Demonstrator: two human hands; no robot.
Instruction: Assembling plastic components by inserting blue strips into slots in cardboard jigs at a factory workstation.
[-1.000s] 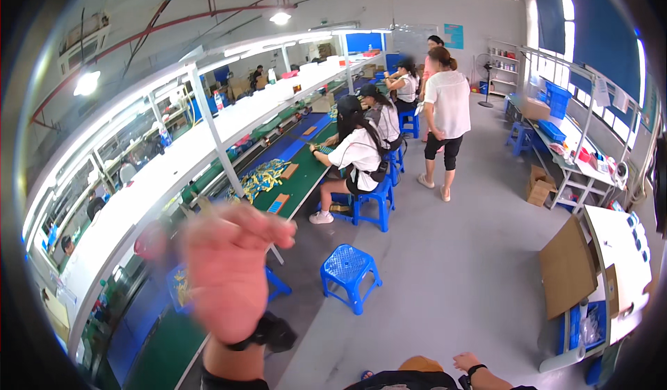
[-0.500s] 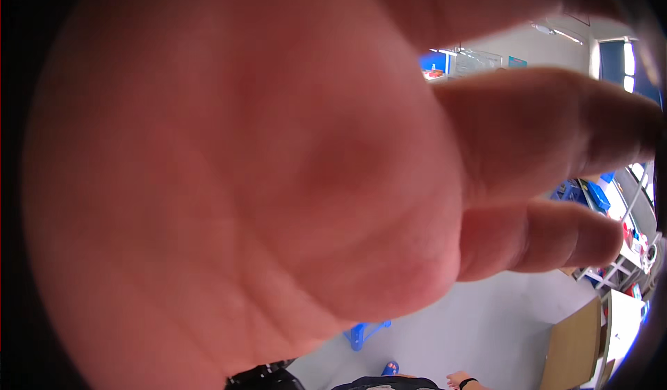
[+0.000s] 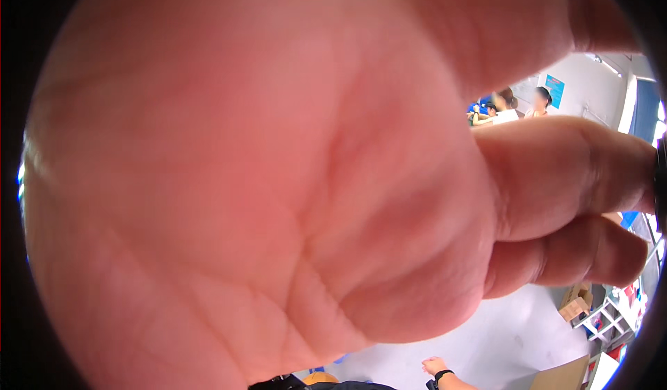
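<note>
My left hand [image 3: 278, 181] fills most of the view, its palm very close and facing me. Its fingers stretch toward the right rim, spread with gaps between them. Their tips run into the dark edge, so whether they touch something there is hidden. Low in the picture, small and farther off, is my right hand [image 3: 432, 365], with a black band [image 3: 442, 374] round its wrist. I see nothing held in it, but its fingers are too small to make out. Dark clothing [image 3: 354, 385] shows at the bottom edge.
Between the fingers, people [image 3: 542, 100] appear at the back near a blue poster [image 3: 554, 90]. At the right stand a white-framed shelf [image 3: 608, 320], a cardboard box [image 3: 575, 305] and a brown panel [image 3: 563, 375]. Grey floor [image 3: 500, 327] shows below the palm.
The view has shifted: the palm and fingers sit a little farther right and lower. People now show between the fingers. My right hand appears larger and higher above the bottom edge.
</note>
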